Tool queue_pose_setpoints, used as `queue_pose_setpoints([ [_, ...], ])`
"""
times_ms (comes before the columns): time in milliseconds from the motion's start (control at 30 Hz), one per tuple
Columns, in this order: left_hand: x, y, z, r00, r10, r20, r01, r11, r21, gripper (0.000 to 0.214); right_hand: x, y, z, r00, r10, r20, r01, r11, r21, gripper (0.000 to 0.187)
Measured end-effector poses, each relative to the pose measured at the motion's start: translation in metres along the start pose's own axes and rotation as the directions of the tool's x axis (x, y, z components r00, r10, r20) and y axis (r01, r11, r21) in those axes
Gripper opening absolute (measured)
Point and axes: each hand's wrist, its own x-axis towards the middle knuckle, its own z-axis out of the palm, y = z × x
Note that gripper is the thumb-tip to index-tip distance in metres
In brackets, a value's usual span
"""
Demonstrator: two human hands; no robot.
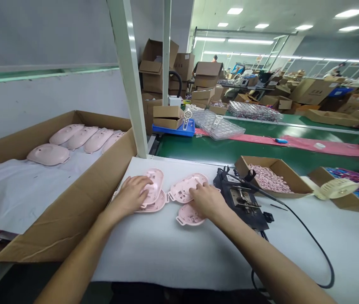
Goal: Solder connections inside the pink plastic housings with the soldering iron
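Observation:
My left hand (132, 195) is closed on the left edge of a pink plastic shell (154, 185), its fingers over the rim and the thumb partly hidden. That shell overlaps another pink shell (158, 204) lying on the white table. My right hand (208, 199) has its fingers bent down onto the edge of a pink shell (181, 189), open side up with small posts inside. A second shell (188, 215) lies under the same hand, closer to me; the hand covers part of both. Whether its fingertips grip one or both is hard to see.
On my left, a large cardboard box (109, 162) holds several pink shells. A black fixture (244, 202) with a cable stands right of my right hand. Behind it are a box of small pink parts (272, 179) and a cream fan-like part (337, 188). A green conveyor (185, 147) runs beyond.

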Motion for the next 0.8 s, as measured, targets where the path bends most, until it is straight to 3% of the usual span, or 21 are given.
queue_pose_setpoints([
  [133,0.007,0.029,0.018,0.965,-0.233,0.12,0.23,0.973,0.034,0.066,0.0,-0.003,0.007,0.993,0.092,-0.071,-0.094,0.995,-0.025,0.033],
  [300,0.019,0.042,0.02,0.964,-0.241,0.114,0.24,0.97,0.023,0.088,0.007,-0.009,0.015,0.977,0.157,-0.144,-0.163,0.986,-0.034,0.054],
  [467,0.007,0.006,0.016,0.991,-0.075,0.115,0.075,0.997,0.003,0.075,0.007,-0.01,0.018,0.965,0.148,-0.217,-0.162,0.986,-0.048,0.061],
  [633,-0.01,-0.039,-0.002,0.985,0.02,0.173,-0.015,1.0,-0.027,0.072,0.001,-0.015,0.023,0.957,0.135,-0.258,-0.149,0.988,-0.036,0.062],
  [700,-0.011,-0.044,-0.009,0.984,0.017,0.177,-0.01,0.999,-0.041,0.069,0.005,-0.018,0.022,0.962,0.173,-0.214,-0.174,0.985,0.013,0.062],
  [800,-0.002,-0.034,-0.013,0.986,-0.03,0.162,0.033,0.999,-0.013,0.068,0.022,-0.021,0.016,0.959,0.228,-0.168,-0.217,0.973,0.079,0.061],
])
